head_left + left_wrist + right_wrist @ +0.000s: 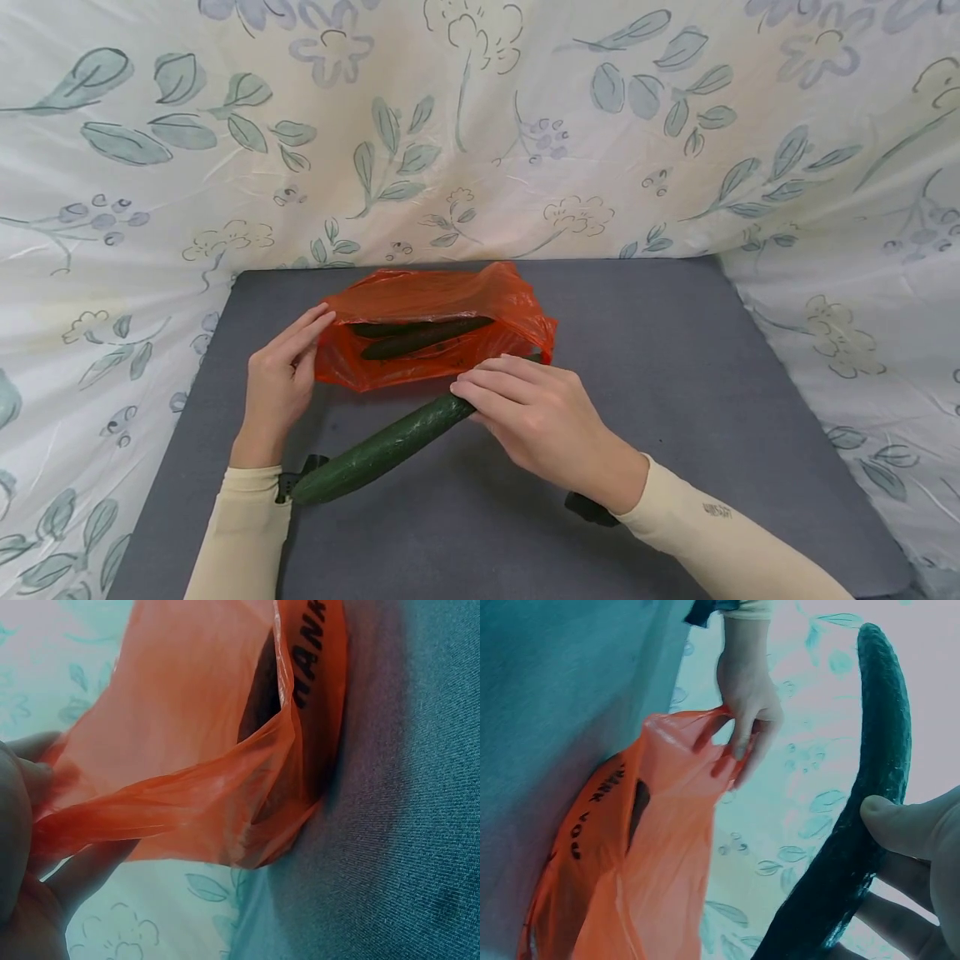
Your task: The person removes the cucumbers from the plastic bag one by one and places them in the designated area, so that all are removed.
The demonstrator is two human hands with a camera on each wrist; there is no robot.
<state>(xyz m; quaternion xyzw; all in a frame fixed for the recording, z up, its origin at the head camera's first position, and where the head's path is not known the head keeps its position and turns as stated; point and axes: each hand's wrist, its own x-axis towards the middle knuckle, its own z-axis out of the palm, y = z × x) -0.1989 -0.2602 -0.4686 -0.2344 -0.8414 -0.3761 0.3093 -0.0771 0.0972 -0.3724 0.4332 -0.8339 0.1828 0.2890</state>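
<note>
My right hand (528, 412) grips a long dark green cucumber (386, 450) near its far end, above the table in front of the bag. In the right wrist view the thumb lies across the cucumber (885, 720), fingers on the other side. An orange plastic bag (450, 296) lies on the table with its mouth toward me. My left hand (281, 375) pinches the left edge of the bag's mouth. The left wrist view shows the bag's film (187, 795) bunched between thumb and fingers. Inside the bag lie two more cucumbers (420, 337), partly covered by its upper layer.
The dark grey table (675, 333) extends to both sides of the bag. A floral cloth (480, 167) hangs behind the table and along its left and right sides. Black lettering (309, 652) is printed on the bag.
</note>
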